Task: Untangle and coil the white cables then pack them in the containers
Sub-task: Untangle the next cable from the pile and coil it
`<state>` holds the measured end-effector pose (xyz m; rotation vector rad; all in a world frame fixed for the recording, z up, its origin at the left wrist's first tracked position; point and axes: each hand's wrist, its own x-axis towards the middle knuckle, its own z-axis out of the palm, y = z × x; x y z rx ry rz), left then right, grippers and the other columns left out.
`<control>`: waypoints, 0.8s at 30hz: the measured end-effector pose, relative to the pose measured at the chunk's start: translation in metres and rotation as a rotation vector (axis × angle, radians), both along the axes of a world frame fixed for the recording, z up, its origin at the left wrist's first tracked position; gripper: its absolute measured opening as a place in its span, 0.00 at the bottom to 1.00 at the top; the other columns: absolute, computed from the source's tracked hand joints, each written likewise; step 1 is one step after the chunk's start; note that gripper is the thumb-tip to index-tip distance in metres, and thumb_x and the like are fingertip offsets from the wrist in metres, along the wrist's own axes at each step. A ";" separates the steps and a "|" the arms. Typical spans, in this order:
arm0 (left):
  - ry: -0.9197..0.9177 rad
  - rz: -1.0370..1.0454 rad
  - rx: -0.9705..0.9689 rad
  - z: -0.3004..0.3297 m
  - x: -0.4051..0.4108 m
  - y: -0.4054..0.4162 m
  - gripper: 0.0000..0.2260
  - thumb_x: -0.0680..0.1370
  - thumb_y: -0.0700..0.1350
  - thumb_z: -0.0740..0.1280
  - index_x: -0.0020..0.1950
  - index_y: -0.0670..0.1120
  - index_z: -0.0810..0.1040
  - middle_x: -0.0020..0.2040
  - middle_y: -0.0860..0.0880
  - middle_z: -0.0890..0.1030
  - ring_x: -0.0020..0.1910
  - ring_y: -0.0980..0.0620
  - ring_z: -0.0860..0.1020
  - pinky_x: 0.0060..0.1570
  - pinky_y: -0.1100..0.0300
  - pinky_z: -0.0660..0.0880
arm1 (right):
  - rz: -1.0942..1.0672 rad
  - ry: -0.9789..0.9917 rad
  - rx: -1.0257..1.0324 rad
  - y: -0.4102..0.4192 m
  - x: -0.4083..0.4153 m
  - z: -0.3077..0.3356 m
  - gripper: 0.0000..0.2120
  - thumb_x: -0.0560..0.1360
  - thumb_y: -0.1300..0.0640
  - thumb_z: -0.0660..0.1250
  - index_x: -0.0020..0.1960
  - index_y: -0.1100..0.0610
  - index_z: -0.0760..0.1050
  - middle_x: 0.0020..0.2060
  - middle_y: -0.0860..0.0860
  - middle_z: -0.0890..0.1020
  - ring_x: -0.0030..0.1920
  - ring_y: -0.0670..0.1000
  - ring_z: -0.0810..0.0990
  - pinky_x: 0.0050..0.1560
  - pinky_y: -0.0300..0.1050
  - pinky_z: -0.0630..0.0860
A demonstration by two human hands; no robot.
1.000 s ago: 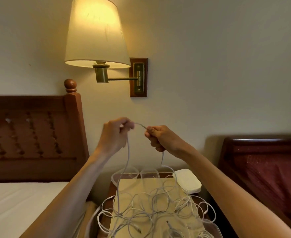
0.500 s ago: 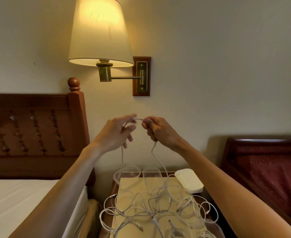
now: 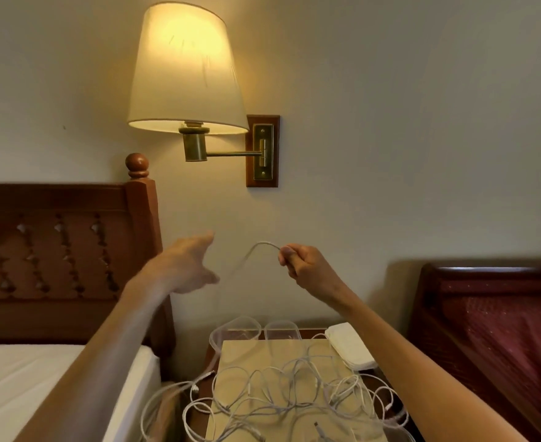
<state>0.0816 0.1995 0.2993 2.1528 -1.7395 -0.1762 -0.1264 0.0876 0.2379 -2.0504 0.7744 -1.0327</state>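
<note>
Your left hand [image 3: 186,266] is blurry, so its fingers are hard to make out. They look stretched out and loose, and they hold nothing. Your right hand [image 3: 304,266] is curled tight and pinches a thin white cable [image 3: 262,245] between thumb and fingers. The cable makes a small arch to the left of that hand, then drops down. The dropping part is smeared and almost see-through, so you cannot follow it all the way.

Below your hands, a messy pile of thin white cables [image 3: 288,387] lies in loops on a flat tan board [image 3: 246,352] on the dark wooden tabletop [image 3: 310,333]. Some loops hang off the left edge. The near end of the pile is cut off by the bottom of the picture.

At the far end of the board stand two clear plastic containers [image 3: 240,330]. The board hides their lower parts. Just right of them lies a white soft-looking flat box [image 3: 349,346], partly hidden by your right arm.

On the wall glows a lamp with a cream cloth shade [image 3: 186,68] on a shiny brass arm. A carved brown wooden headboard [image 3: 55,250] and a white mattress [image 3: 23,378] are on the left. A dark red bed [image 3: 502,330] is on the right, cut off by the edge.
</note>
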 end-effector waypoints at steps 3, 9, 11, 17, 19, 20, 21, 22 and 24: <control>0.022 -0.335 -0.478 -0.025 -0.035 -0.007 0.30 0.79 0.40 0.66 0.79 0.48 0.57 0.76 0.49 0.64 0.64 0.46 0.75 0.68 0.53 0.71 | 0.060 0.147 -0.147 0.006 0.004 0.028 0.18 0.84 0.57 0.53 0.39 0.54 0.74 0.29 0.47 0.72 0.29 0.41 0.68 0.34 0.34 0.66; 0.255 -0.477 -0.821 -0.049 -0.030 -0.025 0.09 0.78 0.46 0.65 0.51 0.43 0.82 0.39 0.56 0.79 0.34 0.57 0.78 0.35 0.68 0.74 | 0.156 0.217 -0.065 0.015 -0.022 0.036 0.19 0.84 0.54 0.52 0.40 0.54 0.75 0.28 0.48 0.71 0.27 0.42 0.67 0.30 0.32 0.65; 0.273 -0.385 -0.936 -0.043 -0.013 -0.025 0.08 0.78 0.45 0.66 0.51 0.44 0.83 0.38 0.58 0.79 0.35 0.60 0.78 0.36 0.70 0.73 | 0.179 0.175 0.069 0.009 -0.043 0.029 0.18 0.85 0.54 0.52 0.41 0.56 0.74 0.27 0.46 0.69 0.26 0.43 0.65 0.27 0.34 0.63; 0.382 0.080 -0.471 -0.038 0.027 -0.032 0.06 0.79 0.42 0.67 0.53 0.48 0.83 0.52 0.43 0.84 0.45 0.51 0.81 0.42 0.63 0.77 | 0.047 0.000 0.351 -0.002 -0.085 0.013 0.18 0.84 0.49 0.52 0.41 0.55 0.72 0.27 0.48 0.63 0.25 0.46 0.58 0.25 0.37 0.57; 0.090 0.039 -0.067 -0.038 0.007 -0.030 0.20 0.80 0.43 0.66 0.72 0.46 0.70 0.72 0.44 0.71 0.67 0.46 0.72 0.64 0.57 0.71 | -0.003 0.007 0.307 0.002 -0.078 0.018 0.18 0.84 0.50 0.52 0.41 0.55 0.72 0.26 0.48 0.64 0.25 0.46 0.59 0.24 0.37 0.58; -0.022 -0.023 -0.084 -0.039 -0.009 -0.028 0.26 0.80 0.45 0.66 0.77 0.46 0.62 0.76 0.46 0.64 0.73 0.46 0.64 0.70 0.54 0.64 | -0.009 0.028 0.279 0.004 -0.073 0.023 0.19 0.84 0.50 0.52 0.40 0.55 0.72 0.25 0.47 0.64 0.24 0.45 0.59 0.24 0.36 0.58; -0.047 -0.121 -0.193 -0.040 -0.028 -0.027 0.30 0.80 0.46 0.65 0.79 0.47 0.57 0.77 0.48 0.60 0.75 0.47 0.60 0.72 0.53 0.60 | -0.004 0.057 0.249 0.008 -0.066 0.028 0.19 0.84 0.50 0.53 0.39 0.55 0.73 0.24 0.46 0.65 0.24 0.45 0.60 0.24 0.36 0.59; -0.019 -0.232 -0.279 -0.040 -0.046 -0.025 0.30 0.81 0.48 0.64 0.79 0.48 0.55 0.77 0.50 0.60 0.75 0.48 0.59 0.72 0.53 0.59 | 0.006 0.087 0.224 0.011 -0.061 0.033 0.19 0.84 0.50 0.54 0.39 0.55 0.73 0.24 0.46 0.65 0.23 0.45 0.61 0.24 0.36 0.59; 0.096 -0.391 -0.393 -0.046 -0.072 -0.029 0.27 0.82 0.51 0.62 0.79 0.48 0.56 0.74 0.50 0.67 0.72 0.50 0.65 0.70 0.53 0.64 | 0.042 0.121 0.200 0.018 -0.054 0.042 0.18 0.84 0.50 0.54 0.40 0.56 0.74 0.24 0.47 0.66 0.23 0.45 0.61 0.24 0.37 0.59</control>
